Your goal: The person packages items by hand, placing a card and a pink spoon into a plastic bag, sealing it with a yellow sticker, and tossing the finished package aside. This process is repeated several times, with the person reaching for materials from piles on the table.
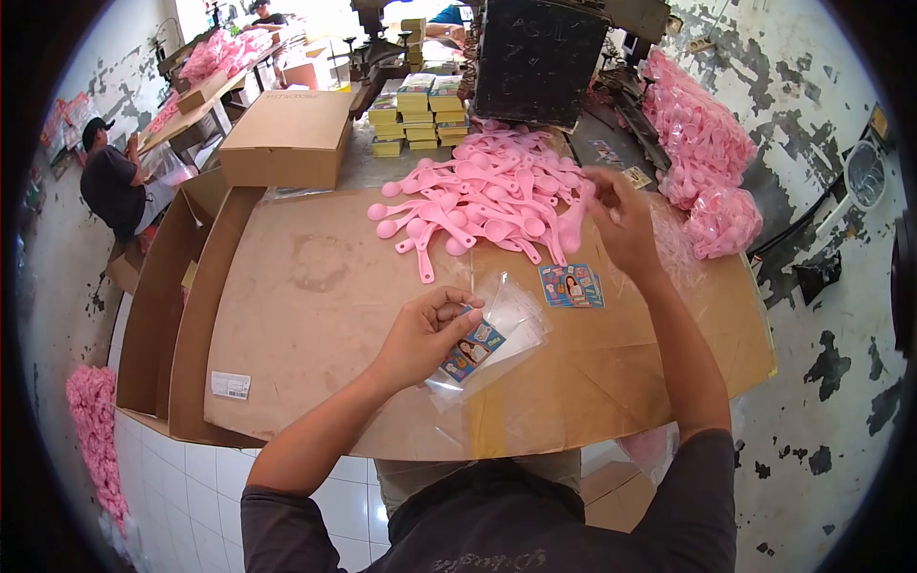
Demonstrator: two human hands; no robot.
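Note:
My left hand [430, 329] is closed on a small printed card [475, 351], pinched between thumb and fingers. Clear plastic bags [523, 320] lie under and beside that card, partly covered by the hand. My right hand [621, 218] is at the right edge of a heap of pink measuring spoons [487, 196]. Its fingertips are closed at the top of one pink spoon [571, 229], though the exact grip is partly hidden. Between the hands and just below the heap, several more printed cards [571, 286] lie on the cardboard-covered table [306, 315].
Behind the heap are stacked card bundles [417, 105] and a black machine box [538, 62]. A closed carton [287, 138] and an open carton [181, 315] flank the left side. Bagged pink spoons [702, 134] pile up at right. Another person [119, 181] sits far left.

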